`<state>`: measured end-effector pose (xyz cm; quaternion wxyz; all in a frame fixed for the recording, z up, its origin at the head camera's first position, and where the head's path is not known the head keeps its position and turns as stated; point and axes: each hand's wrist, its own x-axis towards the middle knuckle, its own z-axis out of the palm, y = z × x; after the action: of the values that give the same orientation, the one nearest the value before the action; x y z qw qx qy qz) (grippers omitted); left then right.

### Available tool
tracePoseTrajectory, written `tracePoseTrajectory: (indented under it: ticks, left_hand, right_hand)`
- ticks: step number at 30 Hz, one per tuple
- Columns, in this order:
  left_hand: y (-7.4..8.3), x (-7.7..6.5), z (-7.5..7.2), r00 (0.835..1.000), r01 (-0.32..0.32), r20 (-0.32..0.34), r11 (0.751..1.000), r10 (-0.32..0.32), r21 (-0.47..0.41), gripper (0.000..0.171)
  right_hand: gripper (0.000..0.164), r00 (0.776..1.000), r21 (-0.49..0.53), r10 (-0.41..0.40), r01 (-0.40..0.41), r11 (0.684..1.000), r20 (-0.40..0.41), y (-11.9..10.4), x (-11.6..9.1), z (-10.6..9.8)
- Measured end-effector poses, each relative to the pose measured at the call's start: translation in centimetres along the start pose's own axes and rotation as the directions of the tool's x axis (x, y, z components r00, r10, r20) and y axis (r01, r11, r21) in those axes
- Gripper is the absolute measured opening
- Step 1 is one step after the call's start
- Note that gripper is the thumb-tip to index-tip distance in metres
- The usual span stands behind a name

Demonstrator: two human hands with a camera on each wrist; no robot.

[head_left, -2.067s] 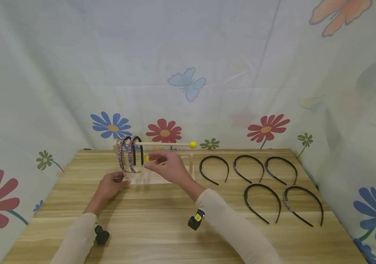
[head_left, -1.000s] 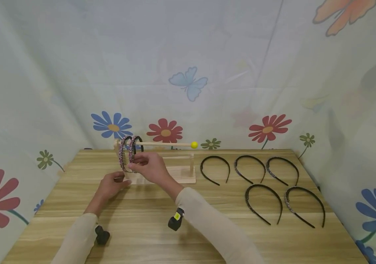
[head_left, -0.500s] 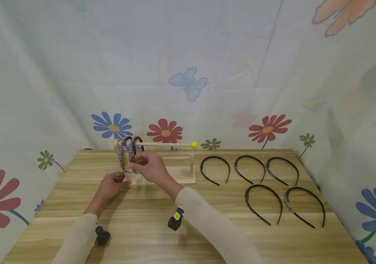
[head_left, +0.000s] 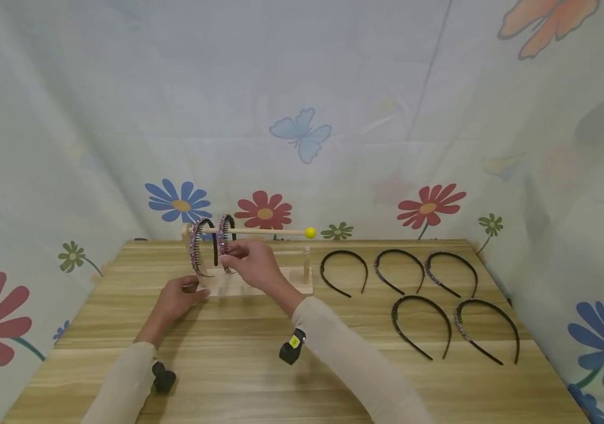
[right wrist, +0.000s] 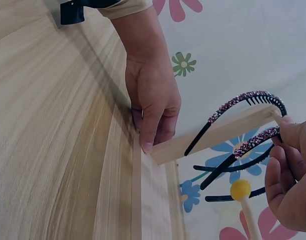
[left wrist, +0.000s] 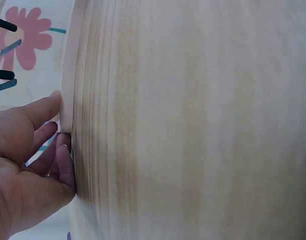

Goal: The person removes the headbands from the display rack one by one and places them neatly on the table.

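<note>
A wooden headband stand (head_left: 293, 285) stands at the table's back left, its upper rod (head_left: 275, 231) tipped with a yellow ball (head_left: 310, 232). Two black headbands with pink glitter and comb teeth hang over that rod. My right hand (head_left: 256, 265) pinches the front side of the right-hand headband (head_left: 223, 237) between thumb and fingers. The other headband (head_left: 194, 250) hangs nearer the upright, a gap away. With thumb and fingers, my left hand (head_left: 175, 299) grips the left end of the stand's base; the left wrist view shows the base edge (left wrist: 68, 70) between them.
On the right of the wooden table (head_left: 238, 365) lie several headbands in two rows, among them a plain black one (head_left: 367, 274) and a glittery one (head_left: 514, 324). A lower rod (head_left: 288, 253) crosses the stand. A flowered curtain (head_left: 360, 176) hangs behind the table.
My right hand reached left to the right-hand headband and took hold of it, then moved slightly right with it along the rod, widening the gap. The left hand has stayed on the base.
</note>
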<state>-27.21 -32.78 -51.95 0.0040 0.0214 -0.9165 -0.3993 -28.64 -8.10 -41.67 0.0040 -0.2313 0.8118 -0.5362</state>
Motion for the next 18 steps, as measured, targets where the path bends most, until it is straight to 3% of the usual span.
tracePoseTrajectory:
  ticks: [18]
  left_hand:
    - [0.4, -0.1, -0.1, 0.999, 0.039, 0.024, 0.999, -0.039, 0.016, 0.060]
  right_hand:
    - [0.021, 0.999, -0.004, -0.026, 0.026, 1.000, -0.037, 0.5, -0.5, -3.2]
